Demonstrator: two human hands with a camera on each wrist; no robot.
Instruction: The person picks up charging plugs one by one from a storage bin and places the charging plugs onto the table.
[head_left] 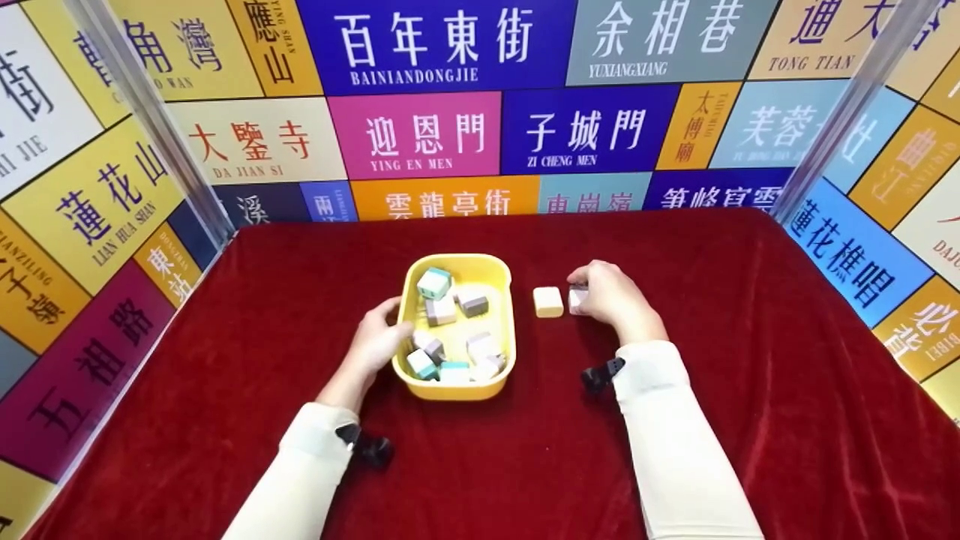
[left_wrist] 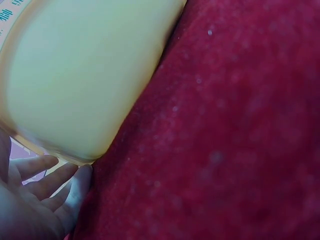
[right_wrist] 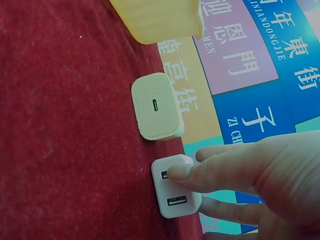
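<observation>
Nearest, two pale sleeves [head_left: 296,472] reached forward over the red-draped desk [head_left: 517,472], cut off by the lower edge of the head view, with black wrist devices [head_left: 373,450] under the cuffs. The left hand [head_left: 373,335] pointed forward and inward, holding the left wall of the yellow box [head_left: 454,391] between its thumb, laid over the rim, and its fingers outside. In the left wrist view those fingers were slightly parted, the thumb was hard to make out and the box's contents were out of sight. Just right of this hand, inside the box, sat small blocks [head_left: 472,301], white with grey or teal; the ones closest to the person overlapped, their lower parts hidden. The right hand [head_left: 615,296], angled forward and leftward, pinched a white charger [right_wrist: 165,194]; its thumb covered part of one port, and the fingertips behind the charger could not be seen. Just left of that hand, between it and the box, stood a cream charger [right_wrist: 162,116], untouched, a slot in its face. Well beyond both hands rose a wall of colourful signs [head_left: 427,135], some of their lettering cropped or blurred.
</observation>
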